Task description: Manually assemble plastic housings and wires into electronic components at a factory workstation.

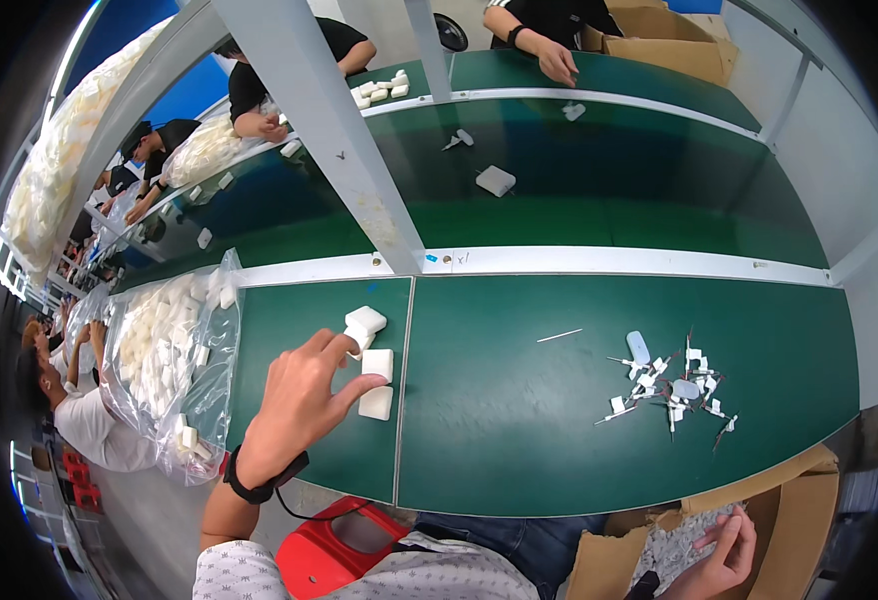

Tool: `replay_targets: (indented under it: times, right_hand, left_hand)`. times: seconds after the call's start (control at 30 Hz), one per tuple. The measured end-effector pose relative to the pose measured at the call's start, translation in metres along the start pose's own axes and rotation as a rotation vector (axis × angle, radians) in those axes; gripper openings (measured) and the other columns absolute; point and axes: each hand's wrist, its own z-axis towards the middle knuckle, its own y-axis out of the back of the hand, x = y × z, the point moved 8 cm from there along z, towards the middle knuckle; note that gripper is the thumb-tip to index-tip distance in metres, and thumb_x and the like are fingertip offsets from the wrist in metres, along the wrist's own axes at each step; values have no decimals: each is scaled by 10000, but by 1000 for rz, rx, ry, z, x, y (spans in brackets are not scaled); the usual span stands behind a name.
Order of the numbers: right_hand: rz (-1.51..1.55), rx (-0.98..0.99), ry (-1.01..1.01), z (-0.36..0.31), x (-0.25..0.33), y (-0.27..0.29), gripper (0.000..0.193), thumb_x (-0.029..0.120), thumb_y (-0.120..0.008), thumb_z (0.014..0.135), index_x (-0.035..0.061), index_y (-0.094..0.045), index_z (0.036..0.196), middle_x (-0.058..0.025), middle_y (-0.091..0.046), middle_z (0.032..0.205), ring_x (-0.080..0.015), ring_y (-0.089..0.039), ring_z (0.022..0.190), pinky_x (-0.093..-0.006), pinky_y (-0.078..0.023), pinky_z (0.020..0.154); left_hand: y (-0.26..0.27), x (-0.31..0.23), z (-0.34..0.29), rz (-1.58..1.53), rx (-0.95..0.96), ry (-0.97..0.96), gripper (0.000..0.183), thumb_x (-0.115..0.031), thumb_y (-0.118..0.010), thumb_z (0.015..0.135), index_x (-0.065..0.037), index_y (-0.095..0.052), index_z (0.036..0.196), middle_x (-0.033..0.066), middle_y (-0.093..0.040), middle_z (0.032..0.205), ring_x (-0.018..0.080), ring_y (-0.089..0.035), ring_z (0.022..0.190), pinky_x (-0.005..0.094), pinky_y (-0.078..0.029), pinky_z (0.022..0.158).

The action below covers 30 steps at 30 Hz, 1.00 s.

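Holding fingers of the left hand point(302, 392) spread, thumb apart from forefinger, over white rounded-square plastic blocks point(376, 404) on the dark green worktop point(504, 420). Should handle light, stiff, slippery; best taken by opposite sides. Holding the right hand point(723, 561) curled above a brown cardboard box point(807, 525); cannot tell if pinching anything.

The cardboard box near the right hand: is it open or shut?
Open: the flaps of the cardboard box stand apart, and pale pieces show inside.
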Motion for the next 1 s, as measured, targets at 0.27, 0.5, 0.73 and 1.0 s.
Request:
replay_targets:
  times: [0.27, 0.5, 0.73, 1.0]
  right_hand:
    - [29, -15, -171, -16, -29, 25, 135, 18, -682, 899, -51, -715, 1010, -116, -673, 880, -160, -625, 680, -249, -485, 533]
    - [125, -295, -111, 20, -2, 96, 157, 19, -640, 956, -84, -692, 1062, -144, -686, 820, -127, -568, 535, -231, -446, 477]
    - [-73, -337, -239, 59, -94, 147, 168, 120, -677, 963, -11, -741, 1047, -84, -750, 859, -86, -617, 571, -214, -481, 529]
    - [-398, 339, -984, -64, -424, 66, 138, 92, -672, 824, 71, -787, 897, -90, -757, 833, -209, -733, 649, -327, -584, 656]
  left_hand:
    - [-44, -1, -1, -48, 215, 63, 702, -428, -883, 724, -21, -498, 1145, 151, -643, 728, 376, -650, 656, 430, -491, 585]
    - [-13, -19, -17, -460, 169, 250, 544, -57, -771, 783, -14, -523, 1265, 158, -622, 1033, 155, -628, 788, 287, -520, 543]
    - [-71, -108, 12, -806, 555, -159, 537, 123, -653, 886, 48, -480, 1389, 251, -631, 1279, 272, -683, 1054, 305, -614, 768]
    - [-120, -178, 18, -820, 729, -228, 492, 124, -697, 848, 29, -514, 1295, 218, -659, 1254, 215, -676, 1038, 276, -577, 807]
